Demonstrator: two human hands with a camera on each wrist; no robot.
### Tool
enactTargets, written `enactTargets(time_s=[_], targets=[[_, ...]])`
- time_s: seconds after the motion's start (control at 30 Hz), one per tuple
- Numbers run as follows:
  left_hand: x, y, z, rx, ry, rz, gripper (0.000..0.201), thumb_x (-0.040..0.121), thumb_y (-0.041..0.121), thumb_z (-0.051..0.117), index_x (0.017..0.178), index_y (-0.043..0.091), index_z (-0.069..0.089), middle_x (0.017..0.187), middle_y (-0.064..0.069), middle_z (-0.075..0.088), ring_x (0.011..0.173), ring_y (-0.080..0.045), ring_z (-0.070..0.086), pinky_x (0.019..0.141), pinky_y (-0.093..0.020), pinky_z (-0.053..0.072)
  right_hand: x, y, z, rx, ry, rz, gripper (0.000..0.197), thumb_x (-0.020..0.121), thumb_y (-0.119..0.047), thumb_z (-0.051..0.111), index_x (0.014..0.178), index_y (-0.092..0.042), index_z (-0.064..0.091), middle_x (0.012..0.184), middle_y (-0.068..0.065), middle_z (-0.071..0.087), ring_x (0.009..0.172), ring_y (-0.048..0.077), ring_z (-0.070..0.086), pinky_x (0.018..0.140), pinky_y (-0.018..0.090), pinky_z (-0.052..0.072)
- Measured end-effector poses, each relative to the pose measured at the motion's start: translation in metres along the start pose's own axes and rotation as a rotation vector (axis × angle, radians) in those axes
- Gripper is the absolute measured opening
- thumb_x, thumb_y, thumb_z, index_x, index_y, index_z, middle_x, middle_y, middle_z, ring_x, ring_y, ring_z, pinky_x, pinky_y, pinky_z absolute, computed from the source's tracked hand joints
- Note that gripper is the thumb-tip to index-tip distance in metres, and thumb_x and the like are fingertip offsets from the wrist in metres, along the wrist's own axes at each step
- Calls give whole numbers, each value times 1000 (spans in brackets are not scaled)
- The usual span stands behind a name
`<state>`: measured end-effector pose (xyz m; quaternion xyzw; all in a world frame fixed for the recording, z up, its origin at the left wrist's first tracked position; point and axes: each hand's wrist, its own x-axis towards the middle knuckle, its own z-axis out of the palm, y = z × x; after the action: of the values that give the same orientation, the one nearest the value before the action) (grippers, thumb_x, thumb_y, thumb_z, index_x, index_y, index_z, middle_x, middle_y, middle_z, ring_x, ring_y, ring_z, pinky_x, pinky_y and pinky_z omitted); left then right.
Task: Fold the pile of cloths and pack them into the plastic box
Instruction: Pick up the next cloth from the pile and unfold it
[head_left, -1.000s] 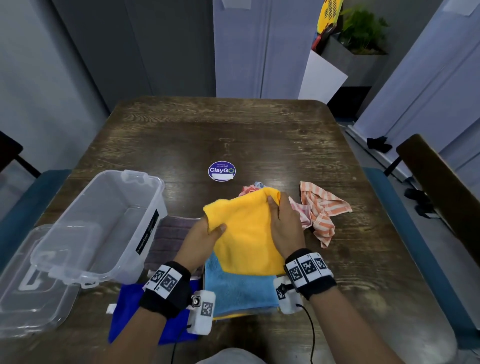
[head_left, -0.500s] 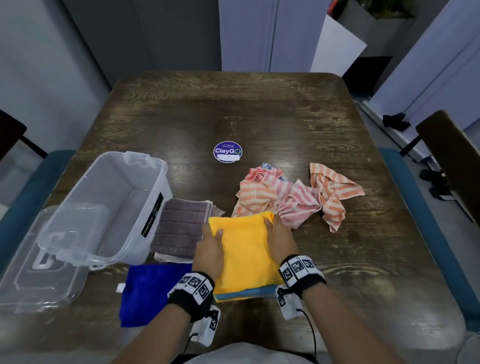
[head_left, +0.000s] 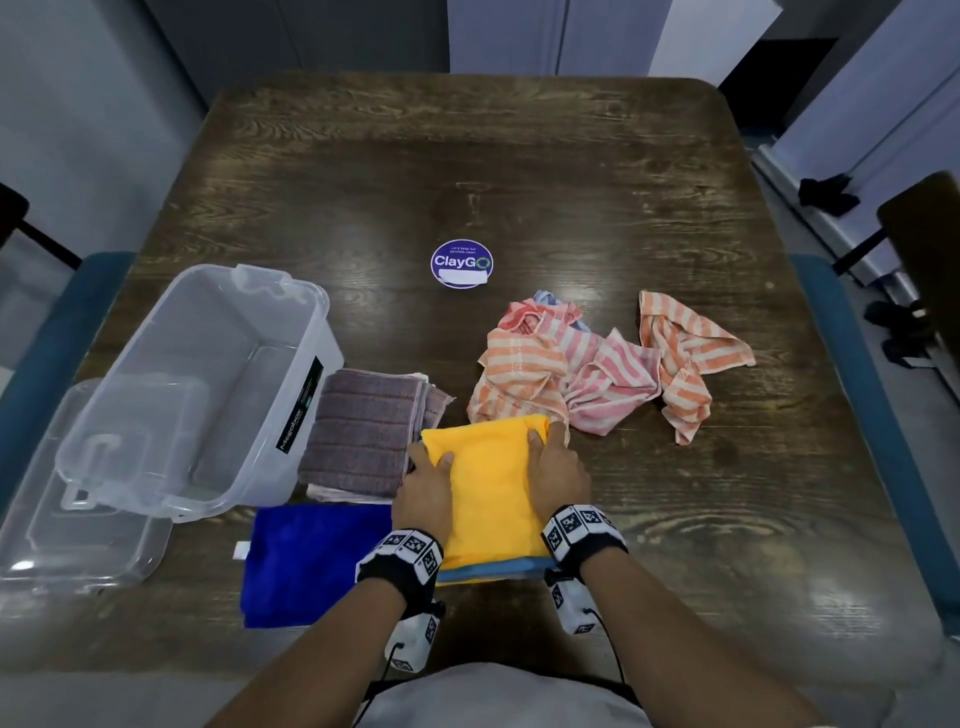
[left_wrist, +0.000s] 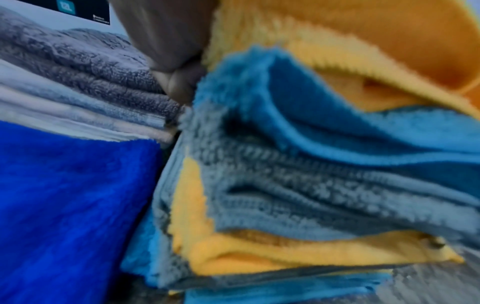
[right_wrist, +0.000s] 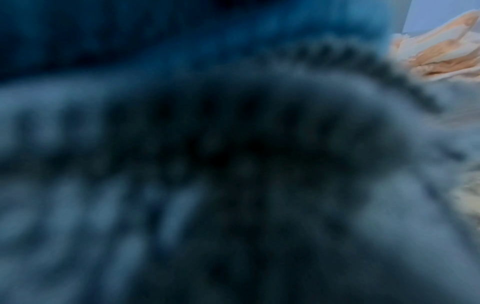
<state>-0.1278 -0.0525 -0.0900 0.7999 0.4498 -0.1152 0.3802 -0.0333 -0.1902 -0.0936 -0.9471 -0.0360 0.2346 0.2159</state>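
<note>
A folded yellow cloth (head_left: 488, 493) lies on top of a stack of folded cloths, whose light blue layer (head_left: 498, 567) shows at the near edge. My left hand (head_left: 428, 467) grips the yellow cloth's left side with its thumb on top. My right hand (head_left: 553, 452) grips the right side the same way. In the left wrist view my fingers (left_wrist: 176, 51) curl at the yellow cloth (left_wrist: 363, 41), above blue, grey and yellow layers. The clear plastic box (head_left: 291, 415) stands open at the left with nothing in it. Unfolded striped cloths (head_left: 571, 374) lie behind the stack.
A folded grey-purple towel (head_left: 363, 431) lies beside the box, and a royal blue cloth (head_left: 311, 561) lies in front of it. The box lid (head_left: 78, 545) lies at the near left. A round sticker (head_left: 461, 263) marks the table's middle. A chair (head_left: 924, 234) stands at the right.
The yellow cloth came down from a raised, half-open hold to lie flat and folded on the stack, hiding the light blue cloth. Both hands stay on its sides.
</note>
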Motion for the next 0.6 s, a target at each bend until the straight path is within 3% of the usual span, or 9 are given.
enactTargets(time_s=[0.07,0.17,0.23,0.3,0.37,0.43,0.6], targets=[[-3,-4,2,-10,61,76,43,106,43,36,138,15,27,134,-19,50,112,-40,58,94,-50,46,2,2,0,-6,1,-10,47,108,-46,21,143,-16,27,113,21,66,102,41,63,83,46,47],[-7,-8,0,200,305,457,49,102,26,53,144,10,33,139,-20,43,120,-38,51,99,-53,43,3,6,0,0,6,-48,43,108,-45,21,137,-15,30,107,20,67,97,40,64,81,47,48],[-9,-3,-4,329,333,649,54,102,36,50,149,17,30,153,-17,32,138,-34,35,113,-55,28,3,8,2,3,12,-71,41,108,-45,20,133,-14,32,103,19,68,93,40,65,76,45,48],[-9,3,0,444,211,775,65,103,59,29,155,19,27,164,-13,16,152,-30,13,122,-52,6,5,10,3,29,15,-72,40,108,-44,20,130,-14,34,101,20,68,91,40,65,74,45,47],[-11,3,13,584,67,803,87,95,76,9,160,18,15,168,-14,1,155,-29,-6,123,-53,-7,8,15,3,70,3,-71,41,108,-43,20,132,-13,34,104,22,67,93,42,64,74,44,46],[-11,-5,28,671,-5,778,96,89,84,4,161,21,1,167,-12,-12,153,-28,-19,121,-56,-11,12,20,2,98,-12,-93,42,109,-42,21,133,-11,34,107,23,66,96,42,64,75,45,46],[-5,-15,40,730,-12,758,100,87,87,11,161,22,-6,166,-11,-16,152,-28,-20,121,-59,-9,8,30,2,55,-12,-148,45,109,-42,22,135,-9,35,102,22,67,92,42,65,73,45,48]])
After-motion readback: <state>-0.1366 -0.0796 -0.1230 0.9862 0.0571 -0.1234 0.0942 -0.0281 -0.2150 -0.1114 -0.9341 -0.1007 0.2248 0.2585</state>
